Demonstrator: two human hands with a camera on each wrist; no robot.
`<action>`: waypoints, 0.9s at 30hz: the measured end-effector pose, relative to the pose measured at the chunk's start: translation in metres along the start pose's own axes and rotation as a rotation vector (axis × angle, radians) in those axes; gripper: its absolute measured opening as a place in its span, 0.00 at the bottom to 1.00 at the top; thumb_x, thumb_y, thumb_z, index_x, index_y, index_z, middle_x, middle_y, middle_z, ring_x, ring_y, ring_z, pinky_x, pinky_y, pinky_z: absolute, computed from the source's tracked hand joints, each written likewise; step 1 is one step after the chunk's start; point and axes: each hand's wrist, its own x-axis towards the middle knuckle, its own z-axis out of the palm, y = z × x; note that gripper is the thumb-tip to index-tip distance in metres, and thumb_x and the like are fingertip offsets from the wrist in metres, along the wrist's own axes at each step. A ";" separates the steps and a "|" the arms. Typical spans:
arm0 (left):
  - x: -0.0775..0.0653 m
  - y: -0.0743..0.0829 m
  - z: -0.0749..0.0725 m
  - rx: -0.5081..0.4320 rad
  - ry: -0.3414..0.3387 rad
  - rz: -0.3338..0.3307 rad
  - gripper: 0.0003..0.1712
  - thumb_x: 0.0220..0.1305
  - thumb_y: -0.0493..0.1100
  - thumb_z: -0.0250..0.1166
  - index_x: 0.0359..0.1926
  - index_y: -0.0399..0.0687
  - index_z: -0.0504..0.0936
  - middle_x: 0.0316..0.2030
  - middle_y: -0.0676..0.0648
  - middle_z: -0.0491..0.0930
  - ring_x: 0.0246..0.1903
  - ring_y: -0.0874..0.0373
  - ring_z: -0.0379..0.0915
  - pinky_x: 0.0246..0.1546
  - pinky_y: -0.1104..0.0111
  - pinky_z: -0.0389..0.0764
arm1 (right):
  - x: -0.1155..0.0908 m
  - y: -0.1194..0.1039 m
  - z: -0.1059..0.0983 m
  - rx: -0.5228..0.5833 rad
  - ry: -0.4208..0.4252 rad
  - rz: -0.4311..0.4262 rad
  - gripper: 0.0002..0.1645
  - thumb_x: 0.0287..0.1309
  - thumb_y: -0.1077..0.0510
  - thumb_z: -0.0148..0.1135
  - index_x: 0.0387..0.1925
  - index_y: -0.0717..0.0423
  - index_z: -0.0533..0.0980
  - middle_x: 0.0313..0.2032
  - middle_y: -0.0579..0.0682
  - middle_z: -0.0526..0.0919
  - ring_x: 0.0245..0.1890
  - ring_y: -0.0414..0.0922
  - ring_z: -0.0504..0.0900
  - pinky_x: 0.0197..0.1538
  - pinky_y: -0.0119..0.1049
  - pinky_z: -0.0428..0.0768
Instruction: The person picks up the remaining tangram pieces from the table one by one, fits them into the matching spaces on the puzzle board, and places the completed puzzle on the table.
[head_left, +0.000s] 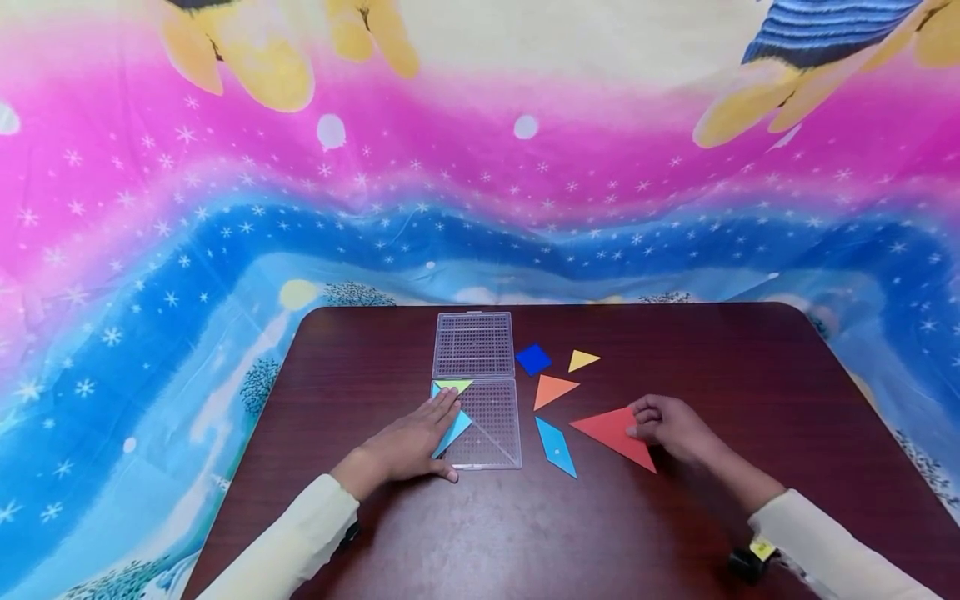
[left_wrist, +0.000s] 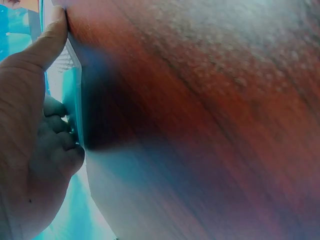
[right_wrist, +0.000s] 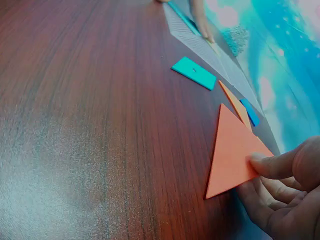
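Two hands working here: from the head view, left hand (head_left: 420, 433) lies flat on the tray (head_left: 487, 417), right hand (head_left: 671, 429) pinches the red triangle (head_left: 611, 429) on the table (head_left: 675, 350). Right wrist: triangle (right_wrist: 232, 150) looks thin, light, stiff, so grab its edge.

blue square (head_left: 533, 359), yellow triangle (head_left: 582, 360), orange triangle (head_left: 552, 390)
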 end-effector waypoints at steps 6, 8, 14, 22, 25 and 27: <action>0.000 -0.001 0.003 0.005 0.004 0.001 0.64 0.63 0.73 0.62 0.81 0.38 0.46 0.83 0.39 0.38 0.83 0.45 0.33 0.81 0.54 0.52 | 0.002 0.004 -0.004 0.138 -0.020 0.080 0.25 0.69 0.58 0.65 0.61 0.70 0.72 0.46 0.58 0.86 0.42 0.44 0.87 0.46 0.40 0.90; 0.000 -0.002 0.004 0.001 0.003 0.000 0.64 0.63 0.73 0.62 0.82 0.38 0.45 0.83 0.40 0.37 0.83 0.46 0.32 0.81 0.54 0.52 | 0.003 0.005 -0.005 0.176 -0.021 0.091 0.25 0.70 0.59 0.64 0.61 0.70 0.72 0.46 0.57 0.86 0.42 0.43 0.86 0.46 0.40 0.89; 0.000 -0.002 0.005 -0.004 0.003 0.001 0.63 0.64 0.73 0.62 0.82 0.39 0.45 0.83 0.40 0.37 0.83 0.46 0.32 0.81 0.54 0.52 | 0.006 0.004 -0.009 0.230 -0.039 0.074 0.27 0.72 0.56 0.61 0.63 0.70 0.69 0.50 0.57 0.83 0.43 0.42 0.85 0.47 0.38 0.89; 0.000 -0.003 0.002 -0.014 0.000 0.001 0.63 0.64 0.72 0.62 0.82 0.39 0.45 0.83 0.40 0.37 0.83 0.46 0.32 0.81 0.54 0.53 | 0.013 -0.006 -0.007 0.193 -0.046 0.019 0.26 0.72 0.56 0.62 0.62 0.69 0.71 0.49 0.58 0.81 0.42 0.43 0.84 0.47 0.36 0.89; 0.001 -0.003 0.002 -0.020 0.001 0.002 0.63 0.64 0.72 0.62 0.82 0.39 0.45 0.83 0.39 0.37 0.83 0.45 0.32 0.81 0.53 0.53 | 0.015 -0.014 -0.004 0.178 -0.045 0.009 0.25 0.71 0.56 0.63 0.61 0.68 0.72 0.48 0.58 0.82 0.42 0.43 0.84 0.47 0.36 0.89; 0.001 -0.003 0.002 -0.017 0.001 0.002 0.63 0.64 0.72 0.62 0.82 0.38 0.45 0.83 0.39 0.37 0.83 0.45 0.32 0.81 0.53 0.53 | 0.016 -0.019 -0.003 0.169 -0.042 0.006 0.25 0.70 0.56 0.64 0.61 0.68 0.73 0.48 0.58 0.82 0.42 0.43 0.85 0.47 0.36 0.89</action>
